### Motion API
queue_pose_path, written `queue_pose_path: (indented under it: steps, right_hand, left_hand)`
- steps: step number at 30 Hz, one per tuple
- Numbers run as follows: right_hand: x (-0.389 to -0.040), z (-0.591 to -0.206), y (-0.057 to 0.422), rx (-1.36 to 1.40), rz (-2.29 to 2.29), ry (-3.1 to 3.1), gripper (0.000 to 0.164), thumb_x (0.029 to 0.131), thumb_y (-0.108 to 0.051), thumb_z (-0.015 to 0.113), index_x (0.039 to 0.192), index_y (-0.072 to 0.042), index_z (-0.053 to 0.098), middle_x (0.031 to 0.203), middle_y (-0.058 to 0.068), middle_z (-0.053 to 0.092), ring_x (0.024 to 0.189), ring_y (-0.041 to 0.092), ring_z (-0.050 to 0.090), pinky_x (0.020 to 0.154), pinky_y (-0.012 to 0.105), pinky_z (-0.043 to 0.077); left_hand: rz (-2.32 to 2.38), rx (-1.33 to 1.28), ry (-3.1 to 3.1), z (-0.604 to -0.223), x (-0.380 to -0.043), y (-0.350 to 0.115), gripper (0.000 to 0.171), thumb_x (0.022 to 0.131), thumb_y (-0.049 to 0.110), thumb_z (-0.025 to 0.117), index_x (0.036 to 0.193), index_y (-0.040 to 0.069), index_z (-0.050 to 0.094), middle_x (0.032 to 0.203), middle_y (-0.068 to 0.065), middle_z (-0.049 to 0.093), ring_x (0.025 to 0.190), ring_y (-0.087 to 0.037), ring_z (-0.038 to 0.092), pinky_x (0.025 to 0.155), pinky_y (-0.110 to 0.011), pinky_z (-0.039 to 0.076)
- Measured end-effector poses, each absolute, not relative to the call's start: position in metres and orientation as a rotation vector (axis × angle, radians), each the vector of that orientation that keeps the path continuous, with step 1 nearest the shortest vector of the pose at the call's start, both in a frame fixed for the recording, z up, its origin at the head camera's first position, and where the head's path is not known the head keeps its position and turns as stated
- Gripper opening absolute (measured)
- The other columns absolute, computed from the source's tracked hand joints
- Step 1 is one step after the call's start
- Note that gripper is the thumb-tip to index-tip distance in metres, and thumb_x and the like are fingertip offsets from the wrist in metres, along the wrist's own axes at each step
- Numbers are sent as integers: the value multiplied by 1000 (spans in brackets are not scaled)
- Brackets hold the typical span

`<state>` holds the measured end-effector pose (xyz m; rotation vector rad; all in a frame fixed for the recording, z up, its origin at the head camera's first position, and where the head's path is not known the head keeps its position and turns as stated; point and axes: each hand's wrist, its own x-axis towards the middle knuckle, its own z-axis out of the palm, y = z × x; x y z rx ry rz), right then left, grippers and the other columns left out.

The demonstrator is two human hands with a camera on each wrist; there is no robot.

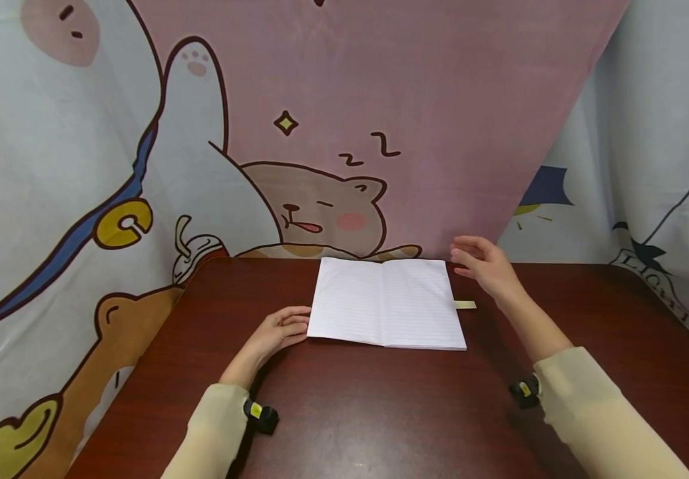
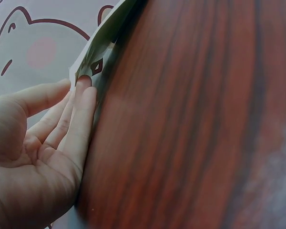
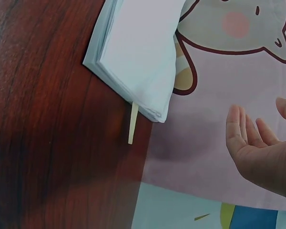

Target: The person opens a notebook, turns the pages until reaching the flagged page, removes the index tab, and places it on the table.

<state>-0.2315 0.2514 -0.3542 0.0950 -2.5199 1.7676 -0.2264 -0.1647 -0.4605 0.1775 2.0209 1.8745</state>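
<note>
An open notebook (image 1: 419, 299) with lined white pages lies on the brown table, seen from the side in the right wrist view. From its right side sticks a narrow pale yellow strip (image 1: 465, 305), like a bookmark. My left hand (image 1: 275, 332) holds the notebook's left edge. In the left wrist view, fingertips reach under the left cover (image 2: 102, 45) and the thumb lies at its edge. My right hand (image 1: 488, 267) is raised off the notebook's upper right corner, fingers loosely bent, touching nothing. A gap separates it from the pages in the right wrist view.
The wooden table (image 1: 344, 412) reaches back to a hanging cloth (image 1: 440, 120) printed with cartoon animals. That cloth also drapes along the left and right sides. A small black device (image 1: 263, 417) is worn on each wrist.
</note>
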Motion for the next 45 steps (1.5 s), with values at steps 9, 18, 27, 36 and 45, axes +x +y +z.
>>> queue_pose_path:
  steps: [9,18,27,36,45]
  right_hand:
    - [-232,-362,257,75,1750,-2530,55,105,-25,51,148,6,37,144,29,47,93,-11,56,85,15,55]
    - [-237,-376,265,67,1725,-2518,51,104,-22,52,144,9,40,134,26,52,92,-8,58,82,15,56]
    - [-239,-386,271,62,1698,-2530,51,104,-23,52,142,10,41,136,29,51,91,-11,57,82,15,56]
    - [-243,-395,276,13,1677,-2578,53,105,-26,51,144,8,40,140,30,49,89,-14,53,82,15,56]
    - [-243,-402,277,7,1661,-2593,52,105,-26,51,143,9,41,138,32,51,88,-13,54,81,16,57]
  left_hand:
    - [1872,172,2030,-461,-227,-165,46,100,7,58,144,-3,46,123,-12,63,101,-8,63,91,-27,57]
    - [1911,166,1983,-459,-226,-163,46,99,2,56,143,-5,46,113,-4,65,96,-7,65,86,-24,57]
    - [1911,163,1988,-460,-227,-163,45,99,1,56,143,-4,47,114,-6,66,95,-8,66,86,-23,57]
    - [1912,171,1996,-459,-227,-163,45,99,0,56,142,-5,47,109,-2,66,94,-7,66,84,-23,57]
    - [1894,163,2017,-459,-227,-163,45,99,2,57,142,-4,48,112,-5,66,96,-8,66,87,-24,57]
